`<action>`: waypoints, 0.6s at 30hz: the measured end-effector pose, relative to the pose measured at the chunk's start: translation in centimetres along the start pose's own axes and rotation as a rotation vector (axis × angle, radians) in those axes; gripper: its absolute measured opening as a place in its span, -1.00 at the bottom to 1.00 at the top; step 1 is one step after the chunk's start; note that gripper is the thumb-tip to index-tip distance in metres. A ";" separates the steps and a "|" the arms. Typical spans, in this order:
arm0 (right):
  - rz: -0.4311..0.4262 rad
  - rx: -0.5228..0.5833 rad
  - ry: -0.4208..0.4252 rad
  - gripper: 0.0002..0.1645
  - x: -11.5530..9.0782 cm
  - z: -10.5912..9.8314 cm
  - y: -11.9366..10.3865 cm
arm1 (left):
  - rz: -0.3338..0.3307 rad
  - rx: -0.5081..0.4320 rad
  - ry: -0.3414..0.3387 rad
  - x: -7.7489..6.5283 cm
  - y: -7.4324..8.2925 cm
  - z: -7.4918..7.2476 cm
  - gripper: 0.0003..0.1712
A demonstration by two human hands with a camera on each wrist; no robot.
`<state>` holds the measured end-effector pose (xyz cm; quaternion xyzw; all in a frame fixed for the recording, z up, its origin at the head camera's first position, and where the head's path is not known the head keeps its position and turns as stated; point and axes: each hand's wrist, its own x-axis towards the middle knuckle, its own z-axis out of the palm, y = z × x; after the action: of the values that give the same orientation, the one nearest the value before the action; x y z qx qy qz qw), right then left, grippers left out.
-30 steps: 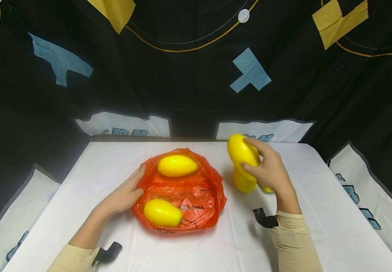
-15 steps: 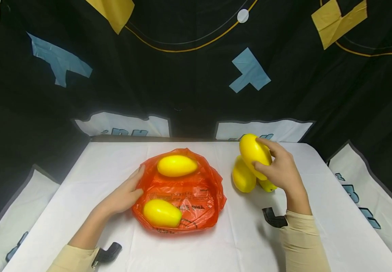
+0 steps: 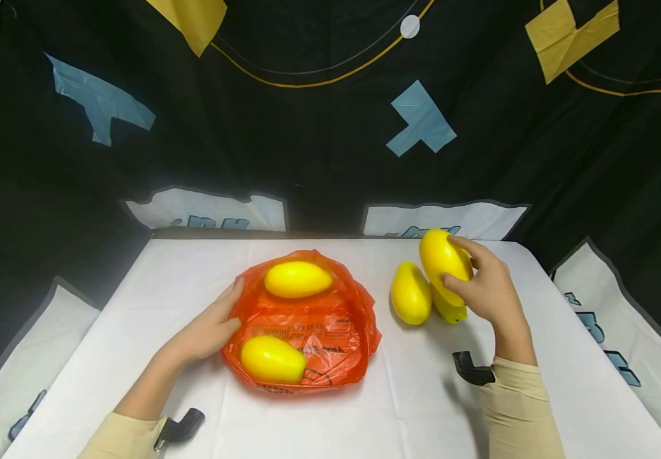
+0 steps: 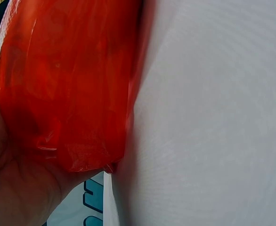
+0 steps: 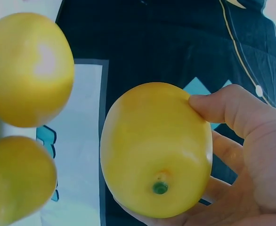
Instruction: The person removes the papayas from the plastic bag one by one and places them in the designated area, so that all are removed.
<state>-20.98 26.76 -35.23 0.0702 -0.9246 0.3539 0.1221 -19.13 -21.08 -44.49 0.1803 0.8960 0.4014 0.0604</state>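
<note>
A yellow mango (image 3: 445, 262) is in my right hand (image 3: 492, 287), pinched between thumb and fingers and raised off the table. Its small green stem nub (image 5: 160, 188) shows in the right wrist view. Just beneath and left of it, one mango (image 3: 411, 293) lies on the table, with another mango (image 3: 449, 310) beside it, partly covered by the held one. My left hand (image 3: 210, 328) rests against the left side of a red plastic bag (image 3: 330, 325), fingers fairly straight along its rim. On the bag are two mangoes, one at the back (image 3: 298, 279) and one in front (image 3: 273, 360).
A white-covered table (image 3: 307, 424) bears everything. Behind it hangs a black cloth (image 3: 319, 146) with blue and gold patches and white lettered panels. A black wrist mount (image 3: 472, 370) sticks out from the right sleeve, and another mount (image 3: 181, 426) from the left.
My right hand has moved right with the held mango, away from the bag, uncovering more of the two mangoes on the table. The left hand and bag have stayed put.
</note>
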 end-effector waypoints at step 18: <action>0.138 -0.002 0.020 -0.14 -0.6 -1.8 3.5 | -0.007 0.001 -0.007 0.0 -0.3 0.1 -0.14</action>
<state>-20.88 30.58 -36.29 0.0027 -0.9263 0.3612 0.1070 -19.17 -21.20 -44.74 0.1783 0.8965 0.4003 0.0648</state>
